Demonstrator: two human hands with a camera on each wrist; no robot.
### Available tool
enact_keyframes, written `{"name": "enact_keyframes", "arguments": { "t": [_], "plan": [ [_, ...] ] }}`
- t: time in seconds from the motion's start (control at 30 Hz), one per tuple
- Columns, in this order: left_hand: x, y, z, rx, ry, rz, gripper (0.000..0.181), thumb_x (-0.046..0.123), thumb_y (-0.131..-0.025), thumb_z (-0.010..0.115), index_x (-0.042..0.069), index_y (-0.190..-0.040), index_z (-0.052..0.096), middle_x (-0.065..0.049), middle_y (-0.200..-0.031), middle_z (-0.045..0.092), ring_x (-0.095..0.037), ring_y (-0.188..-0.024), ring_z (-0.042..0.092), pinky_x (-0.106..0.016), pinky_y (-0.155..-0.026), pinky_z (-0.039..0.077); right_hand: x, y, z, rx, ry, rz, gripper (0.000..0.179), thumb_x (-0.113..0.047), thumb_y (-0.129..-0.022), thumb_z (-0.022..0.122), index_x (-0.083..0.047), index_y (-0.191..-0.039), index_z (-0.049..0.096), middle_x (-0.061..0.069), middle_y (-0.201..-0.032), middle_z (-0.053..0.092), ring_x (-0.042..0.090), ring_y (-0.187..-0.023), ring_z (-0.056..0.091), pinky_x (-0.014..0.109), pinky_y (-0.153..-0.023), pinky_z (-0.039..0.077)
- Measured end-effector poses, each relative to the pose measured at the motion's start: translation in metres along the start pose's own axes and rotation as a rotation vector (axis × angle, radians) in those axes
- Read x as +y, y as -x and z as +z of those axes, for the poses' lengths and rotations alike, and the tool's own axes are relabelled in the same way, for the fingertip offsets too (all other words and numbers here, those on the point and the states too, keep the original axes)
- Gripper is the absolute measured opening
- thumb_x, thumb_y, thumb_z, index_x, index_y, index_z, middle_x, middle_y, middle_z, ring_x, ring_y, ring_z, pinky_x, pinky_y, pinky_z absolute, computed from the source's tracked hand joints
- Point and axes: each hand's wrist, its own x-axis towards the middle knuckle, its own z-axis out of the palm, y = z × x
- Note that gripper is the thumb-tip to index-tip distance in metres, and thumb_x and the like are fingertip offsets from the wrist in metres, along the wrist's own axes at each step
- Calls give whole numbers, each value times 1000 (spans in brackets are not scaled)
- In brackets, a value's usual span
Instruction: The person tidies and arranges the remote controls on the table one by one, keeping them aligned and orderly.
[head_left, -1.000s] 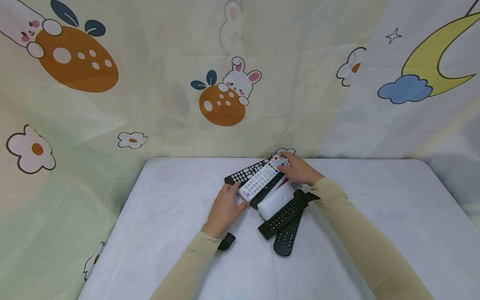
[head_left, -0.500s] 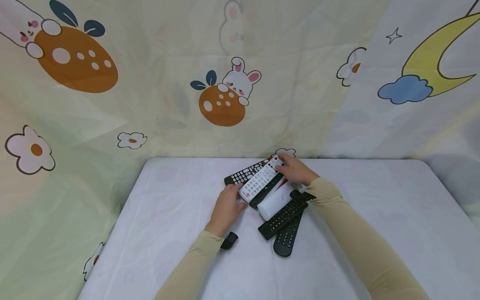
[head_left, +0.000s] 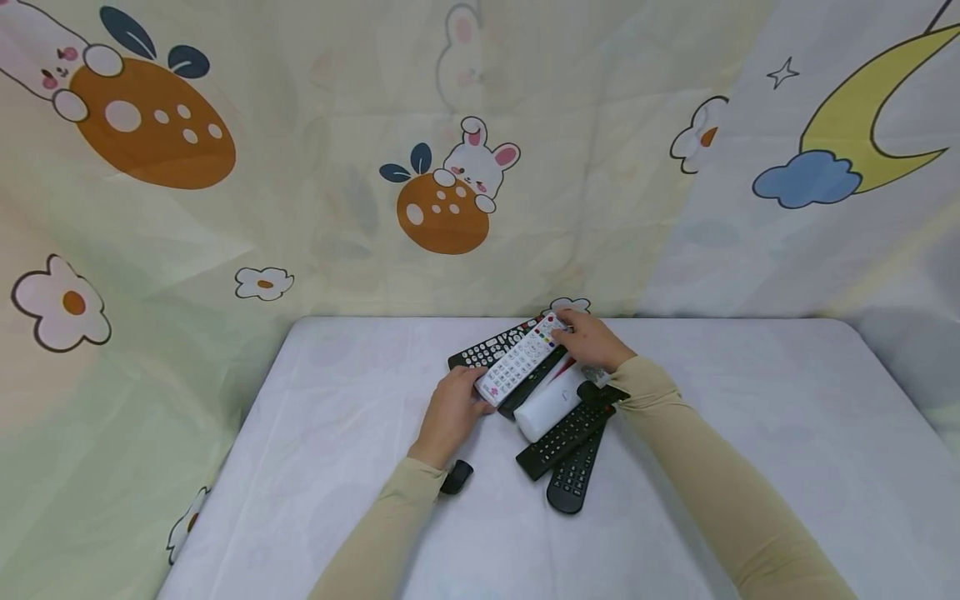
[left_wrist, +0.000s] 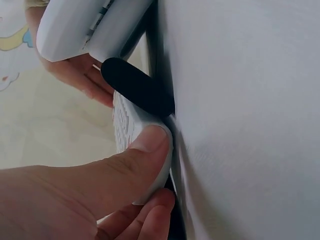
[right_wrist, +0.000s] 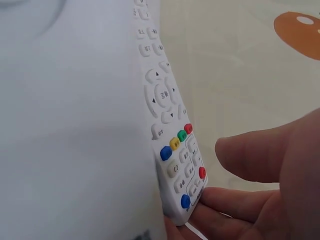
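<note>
Among the remotes on the white-covered table [head_left: 315,467], the left hand [head_left: 444,419] pinches the near-left end of the white remote control [head_left: 519,362] between thumb and fingers. At its far-right end, the right hand [head_left: 596,342] touches it with its fingers, the thumb standing apart from them. A black remote with white buttons [head_left: 483,351] lies along its far-left side, and two crossed black remotes, the upper one [head_left: 564,442] and the lower one [head_left: 572,483], lie nearer, to the right.
</note>
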Motion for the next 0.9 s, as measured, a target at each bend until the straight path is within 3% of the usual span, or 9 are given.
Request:
{"name": "enact_keyframes", "arguments": {
  "t": [0.2,0.37,0.9],
  "plan": [
    [-3,2,-3,38,-26,62,57,12,-76,88,1,-127,66,-9,-113,65,-19,-90,61,-36,-83,52,-3,3,0,21,-22,1,56,-20,-106,45,6,-153,32,26,-159,29,41,-147,27,52,-119,23],
    [-2,2,-9,68,-39,102,58,12,-75,88,1,-127,66,-11,-114,65,-23,-98,64,-38,-88,52,-7,5,0,53,-29,-16,57,-20,-105,45,7,-153,31,28,-156,33,42,-144,31,53,-117,28],
    [-6,9,-21,96,-46,137,58,12,-75,89,2,-127,66,-11,-118,65,-25,-106,65,-38,-94,52,-21,8,3,97,3,-84,54,-16,-105,48,12,-149,35,31,-152,37,43,-141,37,53,-115,31]
  ]
}}
